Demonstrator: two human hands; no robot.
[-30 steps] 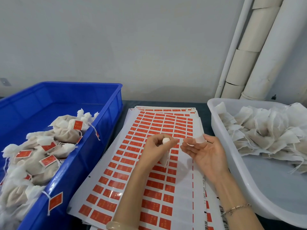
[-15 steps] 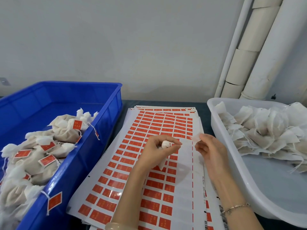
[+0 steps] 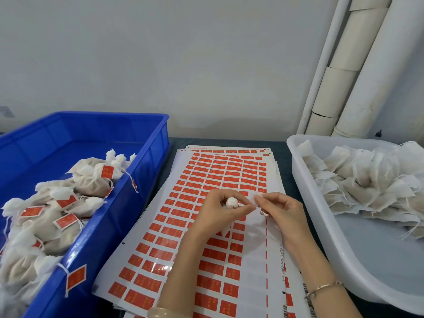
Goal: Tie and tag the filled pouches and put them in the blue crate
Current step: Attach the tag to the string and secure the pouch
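Left hand curls round the small white filled fabric pouch, its gathered neck poking up between thumb and forefinger. Right hand, just beside that grip, pinches a small pale scrap; what it is, I cannot tell. Directly under both grips lies the stack of white sheets of red rectangular stickers. Left of the grip sits the blue plastic crate, tied red-tagged pouches heaped inside. Right of it, the white plastic tub holds loose untied pouches.
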